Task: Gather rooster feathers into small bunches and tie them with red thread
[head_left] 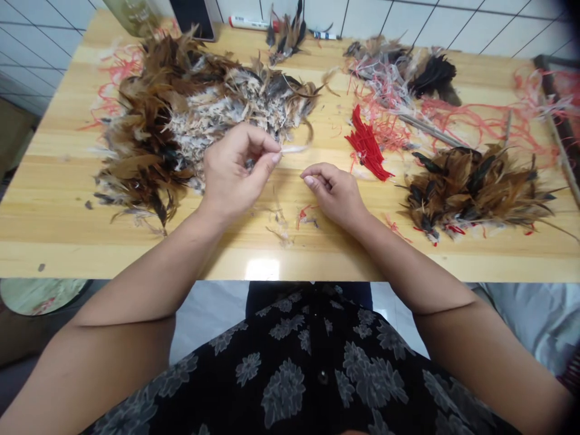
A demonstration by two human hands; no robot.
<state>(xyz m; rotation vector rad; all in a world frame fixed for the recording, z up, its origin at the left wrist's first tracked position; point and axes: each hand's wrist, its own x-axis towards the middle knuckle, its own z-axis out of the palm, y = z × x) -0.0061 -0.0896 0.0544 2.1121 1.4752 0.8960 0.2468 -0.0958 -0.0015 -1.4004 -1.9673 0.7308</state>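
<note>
My left hand (242, 169) is closed in a pinch on the pale quill end of a feather (295, 148), whose thin brown tip curls up to the right. Just right of it and a little lower, my right hand (335, 193) has its thumb and fingers pressed together; whether anything is between them is too small to tell. A large pile of brown feathers with whitish bases (194, 109) lies behind and left of my left hand. Beyond my right hand rests a bundle of red strings (369, 145). Brown feathers tied with red bits (475, 187) form a bunch at the right.
On the wooden table (113, 254), tangled pink string (480, 121) and dark feathers (435, 78) lie at the back right. A red marker (254, 23), a phone-like dark object (193, 18) and a greenish container (131, 15) stand or lie along the tiled wall.
</note>
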